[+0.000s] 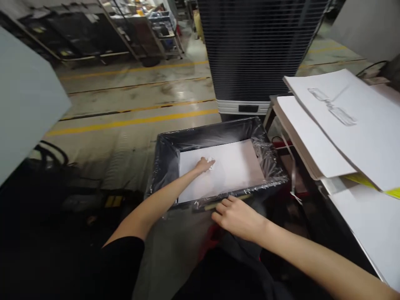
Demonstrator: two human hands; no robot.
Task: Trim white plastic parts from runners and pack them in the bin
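Note:
A bin [165, 158] lined with black plastic stands on the floor in front of me, and a white sheet [237, 166] lies flat inside it. My left hand [204, 165] reaches down into the bin and rests on the sheet, fingers closed round a small crumpled clear or white bit that I cannot name. My right hand [239, 216] lies on the bin's near rim, fingers curled over the edge of the plastic liner.
Stacks of large white sheets [337, 125] cover a table at the right, some overhanging its edge. A tall dark louvred unit [256, 54] stands right behind the bin. Yellow floor lines [131, 121] run across the concrete. Racks line the far wall.

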